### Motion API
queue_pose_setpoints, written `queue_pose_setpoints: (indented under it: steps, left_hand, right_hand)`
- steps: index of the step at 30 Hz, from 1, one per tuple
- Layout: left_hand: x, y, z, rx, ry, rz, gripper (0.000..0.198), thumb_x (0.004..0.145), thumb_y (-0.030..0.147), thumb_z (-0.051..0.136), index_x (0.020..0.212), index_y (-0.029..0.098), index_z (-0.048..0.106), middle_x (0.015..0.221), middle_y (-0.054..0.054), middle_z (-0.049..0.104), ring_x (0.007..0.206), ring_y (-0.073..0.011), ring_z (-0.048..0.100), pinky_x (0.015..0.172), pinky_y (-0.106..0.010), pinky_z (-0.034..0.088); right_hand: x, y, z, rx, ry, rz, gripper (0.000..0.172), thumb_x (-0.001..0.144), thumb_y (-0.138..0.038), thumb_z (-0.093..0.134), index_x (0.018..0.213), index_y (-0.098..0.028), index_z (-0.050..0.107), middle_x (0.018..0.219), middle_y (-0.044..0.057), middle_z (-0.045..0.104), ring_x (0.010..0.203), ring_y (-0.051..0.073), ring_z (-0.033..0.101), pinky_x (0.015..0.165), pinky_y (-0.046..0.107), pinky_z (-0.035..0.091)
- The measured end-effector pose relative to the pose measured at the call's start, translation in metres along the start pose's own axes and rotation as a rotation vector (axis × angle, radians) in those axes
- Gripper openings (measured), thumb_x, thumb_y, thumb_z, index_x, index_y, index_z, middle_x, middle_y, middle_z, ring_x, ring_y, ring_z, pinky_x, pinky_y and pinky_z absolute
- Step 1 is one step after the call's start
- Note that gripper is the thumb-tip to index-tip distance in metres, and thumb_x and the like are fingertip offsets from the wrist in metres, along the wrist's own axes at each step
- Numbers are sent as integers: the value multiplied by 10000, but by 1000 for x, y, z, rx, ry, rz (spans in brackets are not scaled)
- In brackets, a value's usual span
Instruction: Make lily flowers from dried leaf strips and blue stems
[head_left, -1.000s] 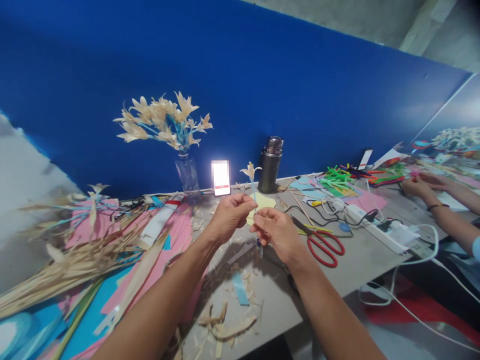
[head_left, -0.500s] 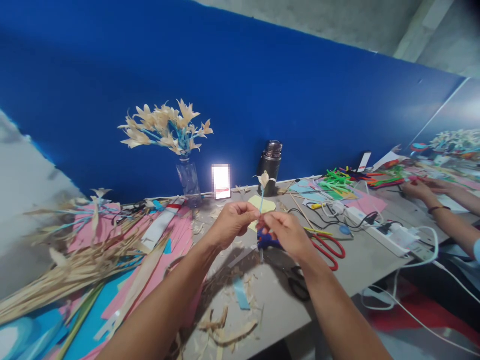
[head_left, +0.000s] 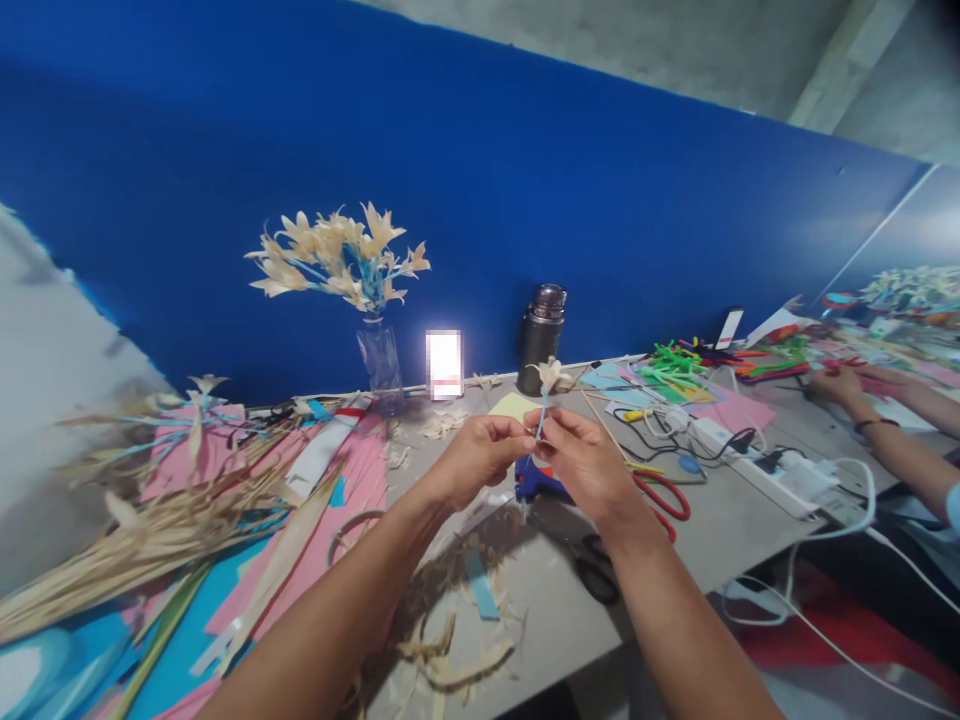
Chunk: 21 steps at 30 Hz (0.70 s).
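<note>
Between my two hands stands a cream-coloured craft flower [head_left: 550,376] on a thin light-blue stem, its bloom upright above my fingers. My left hand [head_left: 487,455] pinches the stem from the left, fingertips closed. From the right, my right hand [head_left: 589,458] grips the same stem just below the bloom. The fingertips of both hands nearly meet, and they hide part of the stem. Beneath them lies a blue glue gun [head_left: 534,482], partly covered by my right hand. Behind the bloom is a dark thermos [head_left: 541,335].
A glass vase [head_left: 379,362] of similar flowers stands by the blue wall. Dried husk strips [head_left: 142,560] and pink paper lie left. Red-handled scissors [head_left: 664,497], black-handled scissors [head_left: 598,570] and a power strip [head_left: 754,468] with cords are right. A co-worker's hands [head_left: 840,388] work far right.
Both my hands and the flower have shifted slightly right and down in the picture. The bloom has turned and leans a little more to the right.
</note>
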<state>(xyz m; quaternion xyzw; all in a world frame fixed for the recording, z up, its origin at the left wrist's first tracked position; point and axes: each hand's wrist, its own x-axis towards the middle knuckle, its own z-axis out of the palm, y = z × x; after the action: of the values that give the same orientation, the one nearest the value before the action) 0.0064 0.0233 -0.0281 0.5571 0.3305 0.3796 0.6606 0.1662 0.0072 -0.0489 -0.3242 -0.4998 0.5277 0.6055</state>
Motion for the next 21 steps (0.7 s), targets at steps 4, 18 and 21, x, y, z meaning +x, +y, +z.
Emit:
queue_pose_setpoints:
  steps: [4,18,21]
  left_hand:
    - [-1,0,1,-31,-5,-3,378,630,432,848,661,147,603,482,98,348,414,-30,230,414,-209,140]
    - [-5,0,-2,-196,-192,-70,415,673,427,865,690,156,551,498,111,281,443,-30,164,424,-197,97]
    - [-5,-2,-4,-224,-254,-114,403,719,451,829,710,160,550,502,116,253,446,-33,132,426,-195,83]
  right_hand:
    - [1,-3,2,-46,70,-12,285,703,-434,865,729,-196,711,696,-18,595,632,119,485,614,265,404]
    - [-2,-6,8,55,55,35,267,672,-407,892,799,-210,764,831,11,689,689,136,562,687,284,471]
    - [0,-9,7,104,-1,53,278,653,-438,892,732,-203,767,921,38,706,693,140,566,656,288,474]
